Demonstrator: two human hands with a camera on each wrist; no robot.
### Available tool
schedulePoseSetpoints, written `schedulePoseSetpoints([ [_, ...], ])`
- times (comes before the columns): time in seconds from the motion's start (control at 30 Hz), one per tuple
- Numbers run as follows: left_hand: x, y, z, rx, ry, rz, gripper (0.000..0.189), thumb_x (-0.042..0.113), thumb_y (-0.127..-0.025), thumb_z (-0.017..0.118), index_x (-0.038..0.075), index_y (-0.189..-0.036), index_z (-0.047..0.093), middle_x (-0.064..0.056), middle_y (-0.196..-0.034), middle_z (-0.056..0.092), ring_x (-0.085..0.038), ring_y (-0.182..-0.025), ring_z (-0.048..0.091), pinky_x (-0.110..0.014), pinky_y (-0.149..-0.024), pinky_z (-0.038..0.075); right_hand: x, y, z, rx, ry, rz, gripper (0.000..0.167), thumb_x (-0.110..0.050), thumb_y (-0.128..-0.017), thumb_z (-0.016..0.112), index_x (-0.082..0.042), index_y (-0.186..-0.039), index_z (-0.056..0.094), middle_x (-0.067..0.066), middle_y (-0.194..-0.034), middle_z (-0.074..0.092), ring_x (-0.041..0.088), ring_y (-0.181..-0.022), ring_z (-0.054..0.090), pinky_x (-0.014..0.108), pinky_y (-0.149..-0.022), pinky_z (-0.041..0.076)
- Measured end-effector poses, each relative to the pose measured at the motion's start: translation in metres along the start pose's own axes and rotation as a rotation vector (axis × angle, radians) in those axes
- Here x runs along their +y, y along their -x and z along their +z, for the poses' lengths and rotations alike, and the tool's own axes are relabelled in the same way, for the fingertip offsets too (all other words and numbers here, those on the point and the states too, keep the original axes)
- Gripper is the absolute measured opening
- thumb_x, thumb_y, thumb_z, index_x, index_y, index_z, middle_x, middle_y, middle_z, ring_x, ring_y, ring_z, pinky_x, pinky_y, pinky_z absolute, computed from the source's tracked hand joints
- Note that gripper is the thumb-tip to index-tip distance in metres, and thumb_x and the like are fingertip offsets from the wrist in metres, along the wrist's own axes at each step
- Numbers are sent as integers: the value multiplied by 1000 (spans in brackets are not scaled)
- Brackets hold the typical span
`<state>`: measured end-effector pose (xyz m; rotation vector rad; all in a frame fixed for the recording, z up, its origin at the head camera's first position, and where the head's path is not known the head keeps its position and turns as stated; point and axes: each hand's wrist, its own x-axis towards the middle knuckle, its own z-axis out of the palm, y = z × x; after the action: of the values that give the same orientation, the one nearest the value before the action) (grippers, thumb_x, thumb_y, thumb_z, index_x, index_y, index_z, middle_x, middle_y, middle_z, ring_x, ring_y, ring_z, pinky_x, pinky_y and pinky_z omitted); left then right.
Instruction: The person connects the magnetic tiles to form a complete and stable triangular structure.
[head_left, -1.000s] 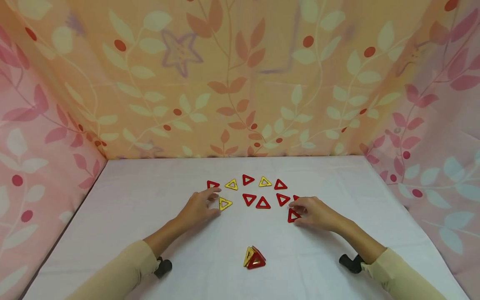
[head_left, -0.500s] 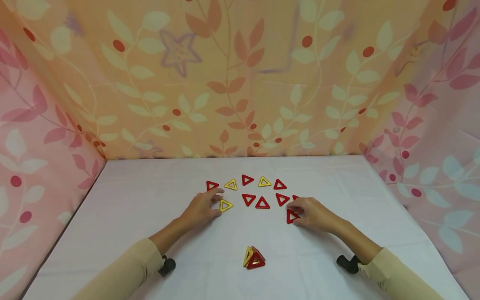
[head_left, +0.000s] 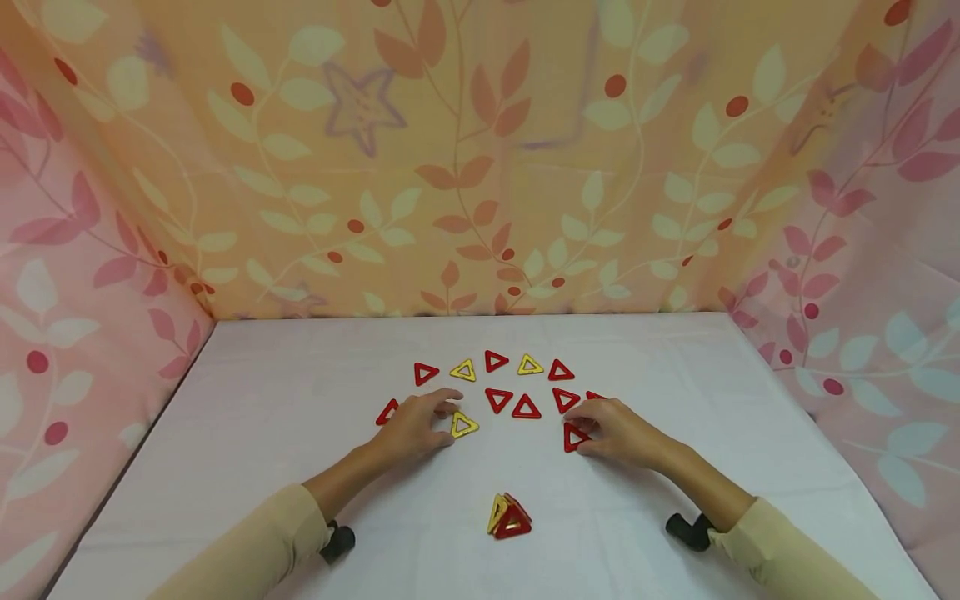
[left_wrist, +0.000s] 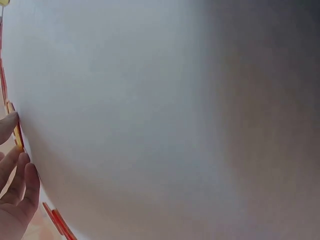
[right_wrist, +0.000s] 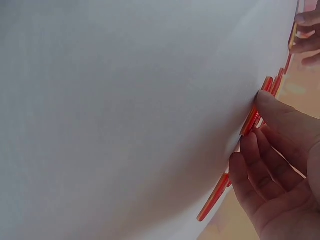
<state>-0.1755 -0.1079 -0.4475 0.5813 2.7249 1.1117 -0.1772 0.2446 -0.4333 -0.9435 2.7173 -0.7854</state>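
Observation:
My left hand (head_left: 411, 427) holds a yellow triangle tile (head_left: 465, 424) by its edges between thumb and fingers, close on the white table. In the left wrist view, the thumb and a fingertip sit at opposite ends of that yellow tile (left_wrist: 18, 132). On the other side, my right hand (head_left: 621, 433) grips a red triangle tile (head_left: 573, 437), partly hidden by its fingers. The right wrist view has this red tile (right_wrist: 254, 112) edge-on between thumb and fingers. Nearer to me stands a small pyramid (head_left: 512, 518) of red and yellow triangles.
Several red and yellow triangles lie loose beyond the hands, among them a red one (head_left: 527, 407) and a yellow one (head_left: 530, 364). One red triangle (head_left: 387, 412) is half behind the left hand. Patterned cloth (head_left: 480, 167) walls the table's back and sides.
The left hand has drawn the yellow triangle right and toward me, uncovering a red triangle at its left. The right hand has slid its red triangle a little left and toward me.

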Motion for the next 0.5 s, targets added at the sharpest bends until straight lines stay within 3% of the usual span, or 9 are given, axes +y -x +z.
schedulePoseSetpoints([
  [0.5,6,2,11,-67,8,44,57,11,-84,81,14,-136,58,-1,-121,70,-19,-113,63,-37,-95,53,-14,-7,9,-32,-4,48,43,-16,-82,83,-7,-121,69,-2,-111,69,13,-98,63,28,-85,55],
])
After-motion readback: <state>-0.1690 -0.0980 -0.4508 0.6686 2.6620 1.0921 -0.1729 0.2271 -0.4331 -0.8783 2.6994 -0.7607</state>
